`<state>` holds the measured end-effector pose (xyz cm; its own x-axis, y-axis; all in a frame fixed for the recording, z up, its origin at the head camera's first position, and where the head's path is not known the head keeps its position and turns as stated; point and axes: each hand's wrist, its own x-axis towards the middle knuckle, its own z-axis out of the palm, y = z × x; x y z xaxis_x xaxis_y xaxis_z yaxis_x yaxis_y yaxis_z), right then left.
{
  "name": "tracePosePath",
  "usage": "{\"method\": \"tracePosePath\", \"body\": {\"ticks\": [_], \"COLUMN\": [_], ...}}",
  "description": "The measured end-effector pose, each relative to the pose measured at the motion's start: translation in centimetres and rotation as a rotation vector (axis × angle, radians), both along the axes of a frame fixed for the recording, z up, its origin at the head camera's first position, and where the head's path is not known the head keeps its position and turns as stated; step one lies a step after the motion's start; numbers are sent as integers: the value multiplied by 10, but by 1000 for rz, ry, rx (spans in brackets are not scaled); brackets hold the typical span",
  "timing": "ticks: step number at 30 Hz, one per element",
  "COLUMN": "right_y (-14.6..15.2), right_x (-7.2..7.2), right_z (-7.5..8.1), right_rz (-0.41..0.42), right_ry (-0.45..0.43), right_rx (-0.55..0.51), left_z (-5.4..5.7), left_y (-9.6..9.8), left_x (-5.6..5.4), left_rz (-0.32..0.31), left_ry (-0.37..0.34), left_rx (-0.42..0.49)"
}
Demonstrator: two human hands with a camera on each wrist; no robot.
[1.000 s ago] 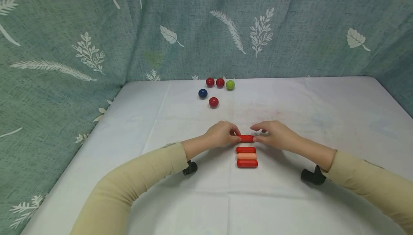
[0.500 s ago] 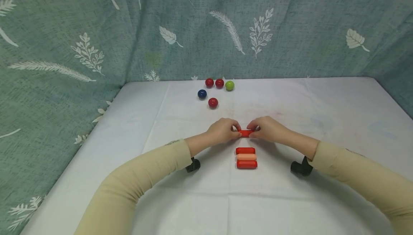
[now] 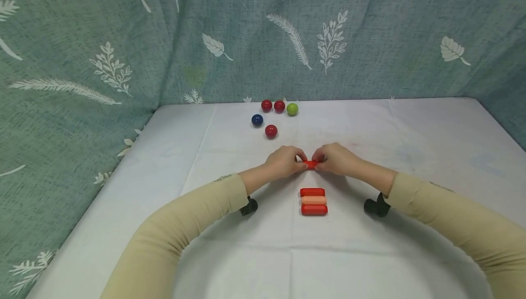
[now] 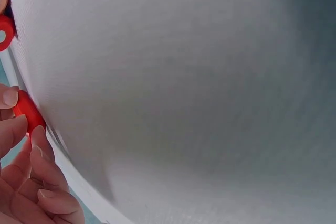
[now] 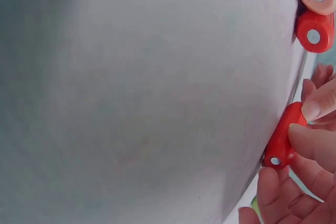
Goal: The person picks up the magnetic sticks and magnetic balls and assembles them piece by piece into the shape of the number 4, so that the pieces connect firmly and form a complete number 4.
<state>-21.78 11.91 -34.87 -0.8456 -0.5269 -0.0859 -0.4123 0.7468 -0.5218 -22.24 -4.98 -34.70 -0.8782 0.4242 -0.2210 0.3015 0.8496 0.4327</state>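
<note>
One red piece (image 5: pixel 281 139), pinched by left hand (image 3: pixel 283 162) and right hand (image 3: pixel 336 159), has moved toward twelve o'clock, so farther from the row (image 3: pixel 314 200).

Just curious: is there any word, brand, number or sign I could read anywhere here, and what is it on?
No readable text in any view.
Left sleeve and right sleeve: a small mark near each cuff, too small to tell if it is lettering.
Red piece in the left hand and right hand: none on the parts that show.
Patterned cloth: pale leaf prints, no words.
</note>
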Motion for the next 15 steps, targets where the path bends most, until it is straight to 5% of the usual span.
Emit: {"method": "tracePosePath", "body": {"ticks": [11, 15], "right_y": [-1, -2], "right_x": [-2, -2], "right_z": [2, 2], "right_rz": [-25, -45], "right_ry": [-29, -46], "right_rx": [35, 61], "left_z": [4, 13], "left_y": [-8, -20], "left_x": [-12, -25], "left_rz": [39, 115], "left_ry": [-17, 64], "left_rx": [15, 27]}}
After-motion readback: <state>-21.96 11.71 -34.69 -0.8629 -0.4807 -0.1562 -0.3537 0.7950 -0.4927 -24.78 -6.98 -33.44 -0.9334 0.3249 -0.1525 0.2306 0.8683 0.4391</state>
